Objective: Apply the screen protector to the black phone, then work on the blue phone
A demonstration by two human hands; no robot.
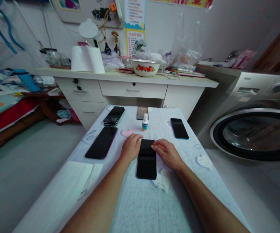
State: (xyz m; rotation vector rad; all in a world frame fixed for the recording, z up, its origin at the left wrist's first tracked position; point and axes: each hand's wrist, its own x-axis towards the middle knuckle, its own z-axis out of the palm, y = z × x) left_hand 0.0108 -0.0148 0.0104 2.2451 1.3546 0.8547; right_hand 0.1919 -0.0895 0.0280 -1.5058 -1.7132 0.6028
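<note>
A black smartphone (146, 161) lies screen up on the cloth-covered table, directly in front of me. At its upper left edge, my left hand (131, 147) is closed, with the thumb near the corner. Across from it, my right hand (167, 153) has its fingers pressed together, tips at the phone's upper right edge; anything pinched there is too small to make out. Just beyond the hands stands a small white spray bottle (145, 123) with a blue and yellow label. Behind the bottle is a flat brownish-gold phone or case (142, 113).
To the left lie a large dark phone (101, 143) and a stack of phones (114, 115). Another phone (179, 128) rests at the right. White paper (69, 181) covers the near left corner. A white desk (132, 89) stands behind the table, a washing machine (249, 113) to the right.
</note>
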